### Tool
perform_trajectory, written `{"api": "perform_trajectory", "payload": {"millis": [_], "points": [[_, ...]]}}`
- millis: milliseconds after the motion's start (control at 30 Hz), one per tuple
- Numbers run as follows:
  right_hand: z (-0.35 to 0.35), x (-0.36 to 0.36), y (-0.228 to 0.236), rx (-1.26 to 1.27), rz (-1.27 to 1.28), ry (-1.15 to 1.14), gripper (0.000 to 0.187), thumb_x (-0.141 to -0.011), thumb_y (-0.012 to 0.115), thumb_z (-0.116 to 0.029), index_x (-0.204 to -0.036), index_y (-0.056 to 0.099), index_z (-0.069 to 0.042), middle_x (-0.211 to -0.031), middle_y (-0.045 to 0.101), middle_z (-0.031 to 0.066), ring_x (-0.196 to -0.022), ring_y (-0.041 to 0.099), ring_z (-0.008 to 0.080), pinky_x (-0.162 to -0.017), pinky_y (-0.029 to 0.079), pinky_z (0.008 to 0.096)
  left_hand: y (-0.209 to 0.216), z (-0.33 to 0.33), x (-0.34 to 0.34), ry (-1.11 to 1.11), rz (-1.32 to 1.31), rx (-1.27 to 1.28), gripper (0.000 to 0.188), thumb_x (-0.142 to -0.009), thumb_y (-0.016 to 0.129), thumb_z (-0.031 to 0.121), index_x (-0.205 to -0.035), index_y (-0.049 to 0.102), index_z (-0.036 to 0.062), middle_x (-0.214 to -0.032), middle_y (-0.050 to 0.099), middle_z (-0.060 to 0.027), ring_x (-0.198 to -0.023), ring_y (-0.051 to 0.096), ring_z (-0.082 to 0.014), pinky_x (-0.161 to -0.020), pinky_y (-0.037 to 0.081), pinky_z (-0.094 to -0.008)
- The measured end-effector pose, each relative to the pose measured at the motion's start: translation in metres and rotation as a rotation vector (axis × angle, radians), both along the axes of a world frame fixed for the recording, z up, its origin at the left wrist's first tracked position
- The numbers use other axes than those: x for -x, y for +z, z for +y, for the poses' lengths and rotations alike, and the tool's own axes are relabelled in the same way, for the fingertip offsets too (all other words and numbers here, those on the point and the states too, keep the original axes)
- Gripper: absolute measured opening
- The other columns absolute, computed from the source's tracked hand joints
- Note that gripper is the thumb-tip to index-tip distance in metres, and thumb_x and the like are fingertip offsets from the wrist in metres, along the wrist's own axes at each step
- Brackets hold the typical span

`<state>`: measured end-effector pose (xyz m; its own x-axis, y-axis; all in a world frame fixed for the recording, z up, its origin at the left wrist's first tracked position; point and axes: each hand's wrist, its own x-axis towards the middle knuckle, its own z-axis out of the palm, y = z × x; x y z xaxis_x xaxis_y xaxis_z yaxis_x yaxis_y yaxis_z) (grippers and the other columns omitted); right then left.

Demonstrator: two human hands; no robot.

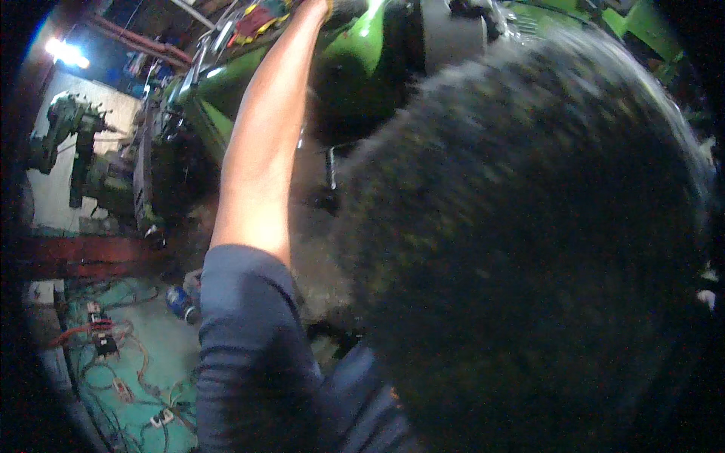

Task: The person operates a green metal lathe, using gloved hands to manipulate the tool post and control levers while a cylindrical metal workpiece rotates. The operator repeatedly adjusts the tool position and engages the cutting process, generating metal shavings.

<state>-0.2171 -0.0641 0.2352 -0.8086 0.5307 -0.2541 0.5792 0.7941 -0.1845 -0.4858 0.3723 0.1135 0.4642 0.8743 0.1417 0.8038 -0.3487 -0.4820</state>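
Neither my left hand nor my right hand shows in the head view. Another person's head (529, 249), seen from behind and blurred, fills most of the right side. That person's bare forearm (260, 143) comes out of a dark blue sleeve (249, 332) and reaches up to the top edge. Its hand is mostly cut off there, so what it touches cannot be made out. Behind the forearm stands a large machine with green panels (366, 45), partly hidden by the arm and the head. A red and yellow cloth-like bundle (260, 19) lies at the top, beside the forearm.
Cables and small electrical parts (106, 340) lie on the green surface (189, 370) at the lower left. A blue can-like container (180, 302) is beside the sleeve. A dark machine (75, 143) stands at the far left, above a red beam (91, 257). A bright lamp (66, 53) shines at upper left.
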Motion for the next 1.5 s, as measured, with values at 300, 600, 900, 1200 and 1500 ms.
{"api": "perform_trajectory", "payload": {"millis": [300,600,900,1200,1500], "points": [[0.001,-0.015,-0.007,0.076,0.022,0.041,0.022,-0.076,0.066,-0.017,-0.092,0.065,-0.002,-0.085,0.066,0.0187,-0.084,0.067,0.0368,-0.069,0.052,0.0474,0.003,-0.017,-0.004,-0.057,0.013,0.071,0.028,-0.088,0.056,0.030,-0.102,0.075,0.0134,-0.096,0.071,-0.0211,-0.091,0.069,-0.0312,-0.082,0.053,-0.0439],[-0.002,-0.037,-0.012,0.080,0.056,-0.011,0.025,-0.074,0.066,-0.018,-0.092,0.062,-0.001,-0.083,0.064,0.0180,-0.084,0.066,0.0363,-0.067,0.051,0.0473,0.031,-0.034,0.016,-0.269,0.129,0.094,0.024,-0.086,0.056,0.019,-0.101,0.074,0.0131,-0.091,0.071,-0.0208,-0.085,0.069,-0.0346,-0.078,0.055,-0.0453],[-0.028,-0.159,-0.095,-0.053,-0.061,-0.537,0.012,-0.075,0.068,-0.024,-0.076,0.072,-0.012,-0.069,0.068,0.0133,-0.066,0.070,0.0340,-0.057,0.053,0.0467,0.036,-0.010,0.015,-0.488,0.268,-0.074,0.025,-0.084,0.057,0.011,-0.103,0.072,0.0142,-0.090,0.071,-0.0184,-0.084,0.069,-0.0372,-0.076,0.056,-0.0473],[-0.017,-0.326,-0.224,-0.088,0.220,-1.337,0.038,-0.089,0.066,-0.043,-0.096,0.072,-0.006,-0.090,0.070,0.0202,-0.086,0.068,0.0380,-0.077,0.052,0.0456,0.030,-0.072,-0.006,0.036,-0.451,-0.118,0.043,-0.081,0.061,0.045,-0.095,0.075,0.0061,-0.097,0.071,-0.0233,-0.095,0.069,-0.0394,-0.087,0.053,-0.0496],[0.058,-0.350,-0.325,-0.440,0.249,-1.542,0.039,-0.092,0.059,-0.049,-0.101,0.074,-0.015,-0.096,0.072,0.0180,-0.092,0.069,0.0397,-0.082,0.053,0.0501,-0.074,-0.277,-0.046,-0.062,-0.750,-0.372,0.049,-0.083,0.071,0.015,-0.129,0.060,0.0029,-0.144,0.051,-0.0241,-0.135,0.046,-0.0394,-0.114,0.036,-0.0474]]}}
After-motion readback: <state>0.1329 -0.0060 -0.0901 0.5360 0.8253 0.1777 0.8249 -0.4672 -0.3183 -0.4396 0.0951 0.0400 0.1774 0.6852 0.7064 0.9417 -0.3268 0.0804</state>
